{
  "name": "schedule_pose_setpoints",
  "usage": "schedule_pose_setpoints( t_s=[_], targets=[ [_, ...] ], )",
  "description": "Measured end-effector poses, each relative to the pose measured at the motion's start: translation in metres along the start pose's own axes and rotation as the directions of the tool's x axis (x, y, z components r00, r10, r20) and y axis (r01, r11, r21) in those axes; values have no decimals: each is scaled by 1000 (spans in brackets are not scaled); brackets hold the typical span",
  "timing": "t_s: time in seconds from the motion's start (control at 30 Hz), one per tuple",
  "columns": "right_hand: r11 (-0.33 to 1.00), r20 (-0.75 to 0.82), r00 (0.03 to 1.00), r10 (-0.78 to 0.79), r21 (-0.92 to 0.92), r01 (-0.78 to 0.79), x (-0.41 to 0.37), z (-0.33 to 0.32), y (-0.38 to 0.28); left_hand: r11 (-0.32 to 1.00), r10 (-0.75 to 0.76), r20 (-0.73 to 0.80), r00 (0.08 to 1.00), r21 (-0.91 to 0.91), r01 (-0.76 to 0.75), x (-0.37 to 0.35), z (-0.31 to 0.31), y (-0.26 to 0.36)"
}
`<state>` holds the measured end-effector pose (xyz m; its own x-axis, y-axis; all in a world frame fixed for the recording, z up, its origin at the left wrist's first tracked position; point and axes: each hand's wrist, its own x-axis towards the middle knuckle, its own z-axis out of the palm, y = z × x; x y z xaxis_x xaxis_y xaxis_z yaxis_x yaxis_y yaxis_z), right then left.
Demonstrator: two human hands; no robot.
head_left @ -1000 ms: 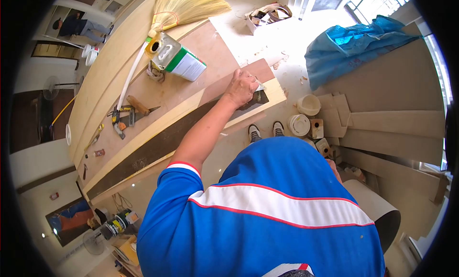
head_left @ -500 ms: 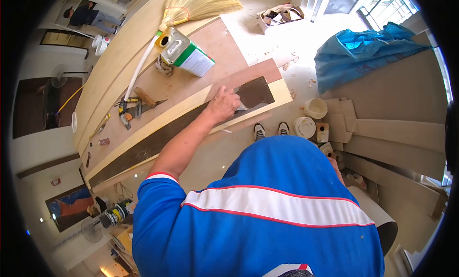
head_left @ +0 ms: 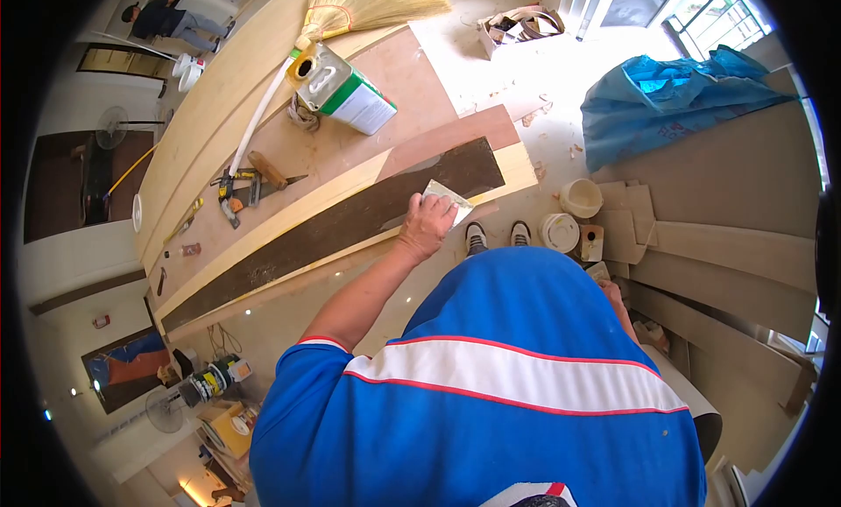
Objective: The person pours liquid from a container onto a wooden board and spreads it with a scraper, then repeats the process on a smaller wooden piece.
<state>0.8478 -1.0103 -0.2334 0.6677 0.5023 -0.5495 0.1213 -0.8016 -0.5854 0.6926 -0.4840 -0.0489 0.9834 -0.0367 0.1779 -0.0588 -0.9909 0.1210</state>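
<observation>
My left hand (head_left: 427, 228) is closed on a flat, pale spreader (head_left: 448, 202), at the near edge of a long board. Along the board runs a dark brown strip (head_left: 350, 222), wet-looking in places, with pale wood borders (head_left: 517, 167) on either side. Beyond the board stands a metal can (head_left: 343, 88) with a green and white label and a stained opening. Only a small part of my right hand (head_left: 616, 304) shows past the blue shirt at my right side. Its fingers are mostly hidden, near a small pale container (head_left: 597, 271).
A straw broom (head_left: 368, 10), a saw (head_left: 273, 176) and a clamp-like tool (head_left: 229, 196) lie on the worktable. By my shoes stand a lidded bucket (head_left: 559, 233) and an open bucket (head_left: 581, 197). Stacked panels (head_left: 718, 183) and a blue sack (head_left: 674, 100) are to the right. A person (head_left: 171, 24) stands far left.
My left hand has moved from the middle of the dark strip toward me, to the board's near edge, with the spreader now tilted and more visible. My right hand looks nearly unchanged.
</observation>
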Motion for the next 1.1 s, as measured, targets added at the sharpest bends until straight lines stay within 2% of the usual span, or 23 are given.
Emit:
schedule_pose_setpoints(
  t_s=[0.07, 0.1, 0.13, 0.17, 0.2, 0.27, 0.33, 0.4, 0.47, 0.53, 0.57, 0.63, 0.67, 0.87, 0.97, 1.1],
  targets=[
    [967, 27, 976, 217, 128, -219, 5, 16, 21, 1000, -25, -20, 999, -7, 25, 13, -10, -4],
    [998, -19, 999, -28, -53, 27, 4, 17, 32, 999, -32, -41, 999, -4, 32, 22, -12, -4],
    [935, -19, 961, -277, -234, 265, 2, 17, 42, 999, -39, -62, 997, 1, 39, 36, -10, -2],
    [785, 26, 863, -505, -402, 472, 1, 19, 52, 999, -45, -82, 996, 5, 45, 47, -6, 0],
    [808, 6, 866, -501, -354, 470, 1, 19, 54, 997, -72, -57, 996, 10, 73, 56, 1, 4],
    [873, -19, 894, -447, -225, 432, 1, 20, 65, 992, -123, -6, 992, 17, 123, 66, 14, 12],
    [938, -27, 943, -333, -110, 328, 0, 13, 58, 997, -66, 6, 998, 28, 65, 56, 19, 20],
    [977, -40, 979, -198, -91, 194, 2, 2, 33, 999, 6, -10, 1000, 34, -6, 46, 16, 26],
    [991, -56, 993, -101, -89, 96, -6, -13, -4, 1000, 25, 38, 999, 16, -26, 41, 10, 16],
    [990, -29, 992, 120, 84, -117, -8, -22, -27, 1000, 29, 100, 995, -4, -29, 48, -5, 10],
    [921, 33, 949, 313, 233, -311, -8, -25, -37, 999, 31, 79, 996, -18, -29, 56, -9, 8],
    [926, 48, 963, 267, 265, -270, -2, -10, -11, 999, 25, 38, 999, -39, -23, 71, -12, 0],
    [926, 54, 968, 244, 282, -250, 1, -3, 6, 997, 24, -42, 999, -74, -27, 78, -9, -3],
    [910, 123, 956, 265, 297, -290, -1, -9, 6, 985, 164, 319, 934, 7, -175, 72, -23, -38],
    [934, 95, 963, 253, 234, -269, 6, -8, 12, 989, 148, 387, 910, -47, -141, 40, -41, -60],
    [945, 80, 964, 255, 189, -266, 8, -6, 16, 996, 85, 390, 917, -39, -75, -6, -53, -83]
  ],
)
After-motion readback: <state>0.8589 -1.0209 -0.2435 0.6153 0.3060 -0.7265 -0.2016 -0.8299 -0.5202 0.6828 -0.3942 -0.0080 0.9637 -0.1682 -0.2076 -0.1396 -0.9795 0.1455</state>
